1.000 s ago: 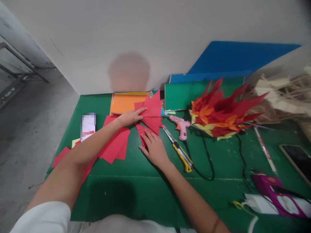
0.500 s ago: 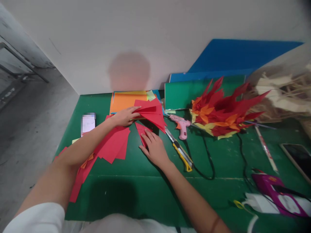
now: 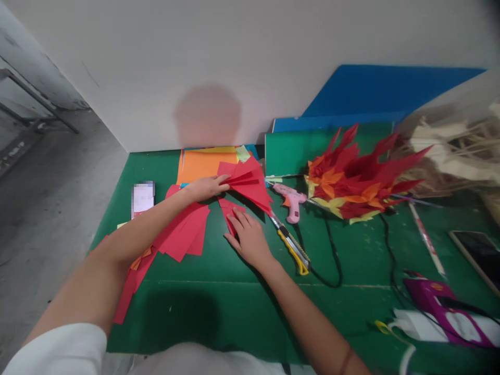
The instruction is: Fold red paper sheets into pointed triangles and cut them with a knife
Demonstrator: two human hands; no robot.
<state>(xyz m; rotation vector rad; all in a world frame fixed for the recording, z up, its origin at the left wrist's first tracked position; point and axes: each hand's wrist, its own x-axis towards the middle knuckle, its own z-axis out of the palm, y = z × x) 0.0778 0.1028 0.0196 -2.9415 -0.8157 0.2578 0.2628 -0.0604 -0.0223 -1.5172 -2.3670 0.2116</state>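
Note:
My left hand (image 3: 207, 188) reaches across to a fanned pile of red folded paper (image 3: 250, 182), its fingers closed on the left edge of the pile. My right hand (image 3: 249, 234) rests on the table with fingers spread. Its fingertips lie on a small red folded paper piece (image 3: 226, 210), pressing it to the surface. Left of the hands, overlapping red paper strips (image 3: 183, 232) are spread out, partly hidden under my left forearm. A yellow utility knife (image 3: 291, 245) lies to the right, its tip end touching or just beneath the red pile.
A pink glue gun (image 3: 291, 200) with a black cord lies right of the knife. Beyond it stands a red and orange paper flame piece (image 3: 359, 182). Orange paper sheets (image 3: 209, 164) lie by the wall. A phone (image 3: 142, 198) is at left, a purple box (image 3: 441, 307) at lower right.
My left fingers have drawn in from lying over the red pile to gripping its edge. The pile has shifted slightly right and nearer. My right hand has stayed almost still.

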